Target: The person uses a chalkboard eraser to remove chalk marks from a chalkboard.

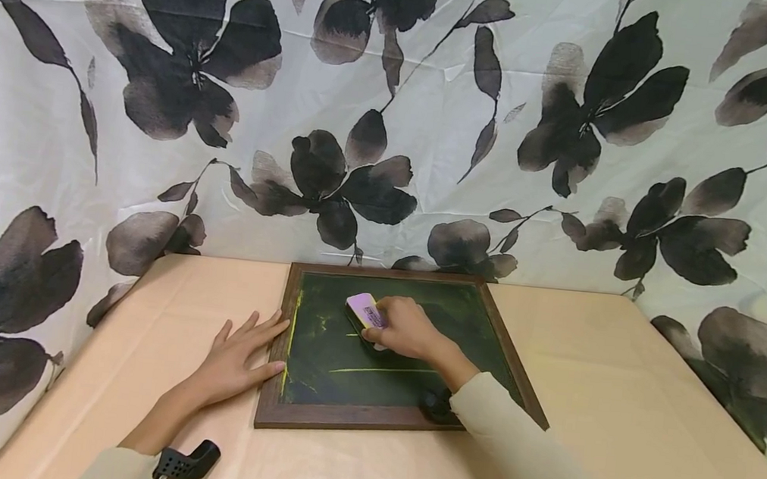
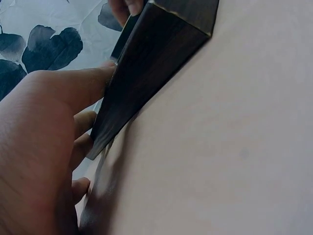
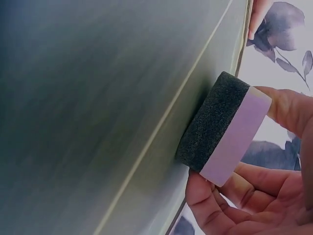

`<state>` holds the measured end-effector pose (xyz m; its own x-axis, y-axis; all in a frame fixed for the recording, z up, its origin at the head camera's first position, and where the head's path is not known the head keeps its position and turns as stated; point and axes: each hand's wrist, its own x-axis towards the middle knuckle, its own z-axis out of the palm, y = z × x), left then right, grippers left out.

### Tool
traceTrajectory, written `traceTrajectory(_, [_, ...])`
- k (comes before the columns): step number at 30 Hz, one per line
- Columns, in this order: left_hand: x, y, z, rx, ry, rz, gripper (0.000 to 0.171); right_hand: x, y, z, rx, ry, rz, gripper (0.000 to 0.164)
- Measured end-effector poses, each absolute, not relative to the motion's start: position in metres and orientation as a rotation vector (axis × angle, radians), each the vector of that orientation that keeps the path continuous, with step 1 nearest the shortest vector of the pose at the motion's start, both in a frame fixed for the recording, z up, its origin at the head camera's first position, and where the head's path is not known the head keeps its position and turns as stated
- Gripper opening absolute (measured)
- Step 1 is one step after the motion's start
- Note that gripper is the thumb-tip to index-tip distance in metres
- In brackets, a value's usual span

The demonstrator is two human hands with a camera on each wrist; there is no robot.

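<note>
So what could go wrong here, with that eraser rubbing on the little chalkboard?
The chalkboard lies loose on the table, steadied only by the left hand pressing flat against its wooden frame; a hard stroke might slide it. The right hand holds the eraser by its edges, so it could slip out. The yellow chalk lines may smear rather than lift.

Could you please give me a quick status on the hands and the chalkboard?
Right hand grips eraser on chalkboard. Left hand flat against frame. Yellow chalk lines remain. Nothing obstructing.
</note>
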<state>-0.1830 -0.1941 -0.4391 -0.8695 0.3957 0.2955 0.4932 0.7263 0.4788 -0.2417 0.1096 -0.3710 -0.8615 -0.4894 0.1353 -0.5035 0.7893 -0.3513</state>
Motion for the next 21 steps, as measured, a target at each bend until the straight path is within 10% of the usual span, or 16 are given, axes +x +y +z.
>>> traceTrajectory(21, [-0.183, -0.196, -0.438, -0.73, -2.767, -0.799, 0.073, -0.233, 0.063, -0.369, 0.87, -3.004, 0.463, 0.051])
